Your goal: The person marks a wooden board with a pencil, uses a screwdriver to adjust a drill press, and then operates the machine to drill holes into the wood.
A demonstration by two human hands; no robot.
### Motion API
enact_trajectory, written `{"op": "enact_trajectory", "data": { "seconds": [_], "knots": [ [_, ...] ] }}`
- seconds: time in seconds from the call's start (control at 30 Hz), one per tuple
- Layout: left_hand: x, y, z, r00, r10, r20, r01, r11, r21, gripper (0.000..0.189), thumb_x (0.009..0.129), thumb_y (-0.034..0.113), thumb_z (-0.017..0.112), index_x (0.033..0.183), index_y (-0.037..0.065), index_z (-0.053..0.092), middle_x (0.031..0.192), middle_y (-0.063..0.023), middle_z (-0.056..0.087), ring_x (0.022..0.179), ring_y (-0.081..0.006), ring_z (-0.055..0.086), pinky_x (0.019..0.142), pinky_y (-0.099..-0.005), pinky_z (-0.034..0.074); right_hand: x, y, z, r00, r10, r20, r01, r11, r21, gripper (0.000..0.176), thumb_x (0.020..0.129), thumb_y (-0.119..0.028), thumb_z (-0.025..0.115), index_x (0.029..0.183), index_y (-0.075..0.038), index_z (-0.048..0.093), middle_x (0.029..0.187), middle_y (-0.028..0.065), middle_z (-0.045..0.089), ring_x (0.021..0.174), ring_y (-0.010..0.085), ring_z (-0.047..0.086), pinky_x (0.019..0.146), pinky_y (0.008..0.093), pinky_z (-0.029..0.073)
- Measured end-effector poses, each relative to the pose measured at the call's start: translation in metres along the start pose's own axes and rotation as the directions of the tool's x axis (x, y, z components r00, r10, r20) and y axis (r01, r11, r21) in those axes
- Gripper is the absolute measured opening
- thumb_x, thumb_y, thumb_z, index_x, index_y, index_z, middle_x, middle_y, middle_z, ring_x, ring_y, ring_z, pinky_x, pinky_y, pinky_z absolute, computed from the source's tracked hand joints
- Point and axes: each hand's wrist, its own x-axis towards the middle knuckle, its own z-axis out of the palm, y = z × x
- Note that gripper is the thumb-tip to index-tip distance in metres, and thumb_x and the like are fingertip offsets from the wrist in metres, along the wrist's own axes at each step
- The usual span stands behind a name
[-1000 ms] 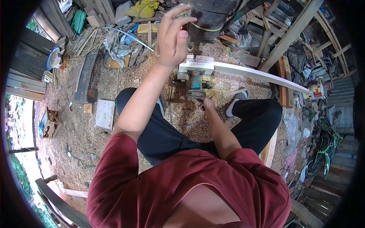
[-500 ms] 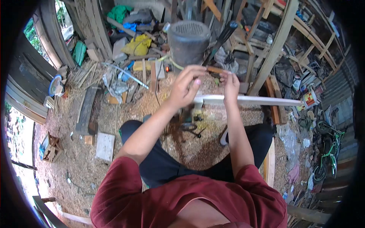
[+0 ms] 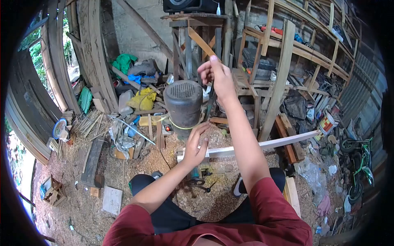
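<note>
My left hand (image 3: 195,149) is raised over the ground near the left end of a long pale board (image 3: 262,145), fingers extended and thumb apart. Nothing shows in it. My right hand (image 3: 219,78) is held higher and farther forward, with its fingers loosely curved to the left and no grasped object visible. Behind its fingertip, a brown wooden strip (image 3: 200,40) seems to belong to the stand's bracing. A dark upturned bucket (image 3: 182,106) with a perforated top stands beyond my left hand. Between my legs lies a dark tool (image 3: 199,184), partly hidden.
Wood shavings (image 3: 160,174) cover the ground. A slanted post (image 3: 279,78) and wooden shelving (image 3: 316,53) rise at the right. A paint bucket (image 3: 327,123) stands by the board's far end, near a toy motorcycle (image 3: 361,168). A wooden stand (image 3: 197,20) is at the back.
My view has tilted upward, revealing the stand. My hands have separated: the right has risen forward and left, while the left has dropped toward the board.
</note>
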Motion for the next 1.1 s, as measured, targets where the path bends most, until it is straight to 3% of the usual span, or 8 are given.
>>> {"op": "enact_trajectory", "data": {
  "seconds": [0.13,0.37,0.43,0.6,0.87,0.9,0.97,1.1],
  "knots": [
    [-0.026,-0.006,0.022,0.99,-0.138,0.007,0.138,0.99,-0.015,0.052,0.096,0.001,0.054,0.147,-0.002,0.043,0.15,-0.0241,0.047,0.143,-0.0404,0.044,0.12,-0.0462,0.031,-0.047,-0.001,-0.009,0.999,0.032,-0.008,-0.033,0.992,-0.122,0.076,0.109,-0.056,0.037,0.058,-0.003,0.055,0.054,0.0037,0.052,0.049,0.0114,0.048,0.051,0.0269,0.036],
    [-0.055,-0.016,0.031,0.993,-0.038,0.113,0.023,0.992,0.126,0.078,0.098,0.003,0.05,0.163,-0.005,0.007,0.169,-0.0295,0.012,0.158,-0.0442,0.012,0.127,-0.0475,0.012,-0.159,0.036,-0.023,0.901,-0.398,0.173,0.413,0.909,-0.055,0.07,0.113,-0.036,0.033,0.057,0.001,0.052,0.055,0.0113,0.051,0.052,0.0202,0.049,0.054,0.0348,0.039],
    [-0.066,-0.016,0.036,0.991,-0.041,0.126,0.024,0.991,0.131,0.08,0.097,0.003,0.05,0.163,-0.007,0.006,0.168,-0.0313,0.01,0.158,-0.0459,0.011,0.127,-0.047,0.012,-0.158,0.033,-0.024,0.978,-0.133,0.159,0.133,0.991,0.009,0.071,0.114,-0.038,0.033,0.055,-0.002,0.047,0.052,0.01,0.049,0.05,0.0202,0.051,0.054,0.0326,0.041],
    [-0.085,-0.005,0.051,0.952,-0.172,0.254,0.179,0.984,-0.006,0.09,0.093,0.003,0.052,0.163,-0.005,-0.004,0.169,-0.0313,0.0,0.159,-0.0439,0.001,0.128,-0.0458,0.006,-0.143,0.019,-0.008,0.999,-0.006,-0.039,0.0,0.99,-0.144,0.065,0.113,-0.031,0.041,0.054,-0.005,0.042,0.05,0.0069,0.044,0.048,0.0172,0.042,0.052,0.0326,0.032],
    [-0.095,-0.024,0.047,0.946,-0.26,0.193,0.253,0.966,0.059,0.094,0.092,0.001,0.055,0.16,-0.009,-0.009,0.167,-0.0359,-0.003,0.157,-0.0491,-0.002,0.128,-0.0478,0.007,-0.195,0.053,-0.014,0.907,-0.418,0.058,0.416,0.908,0.046,0.059,0.109,-0.015,0.048,0.052,-0.005,0.04,0.051,0.0014,0.044,0.049,0.0098,0.039,0.05,0.0298,0.027],
    [-0.095,-0.023,0.047,0.945,-0.264,0.192,0.257,0.964,0.061,0.094,0.092,0.001,0.055,0.16,-0.009,-0.009,0.167,-0.0359,-0.003,0.157,-0.0491,-0.002,0.128,-0.0478,0.007,-0.194,0.052,-0.014,0.908,-0.414,0.058,0.412,0.91,0.048,0.059,0.109,-0.015,0.048,0.052,-0.005,0.04,0.051,0.0014,0.044,0.049,0.0098,0.039,0.05,0.0298,0.027],
    [-0.095,-0.022,0.046,0.949,-0.253,0.19,0.241,0.967,0.084,0.093,0.091,0.0,0.055,0.159,-0.01,-0.009,0.166,-0.0363,-0.001,0.157,-0.0495,-0.001,0.129,-0.0476,0.007,-0.191,0.046,-0.015,0.992,-0.12,0.024,0.12,0.993,0.009,0.06,0.11,-0.017,0.048,0.051,-0.005,0.039,0.051,0.0013,0.044,0.049,0.0093,0.039,0.05,0.0294,0.026],
    [-0.094,-0.014,0.045,0.942,-0.273,0.193,0.267,0.962,0.059,0.093,0.091,-0.001,0.054,0.159,-0.01,-0.008,0.166,-0.0365,0.0,0.157,-0.0493,-0.001,0.129,-0.0474,0.007,-0.179,0.035,-0.007,0.993,-0.101,-0.065,0.102,0.995,-0.002,0.06,0.111,-0.021,0.049,0.054,-0.004,0.041,0.053,0.0013,0.044,0.05,0.0085,0.039,0.05,0.0292,0.025]
  ]
}}
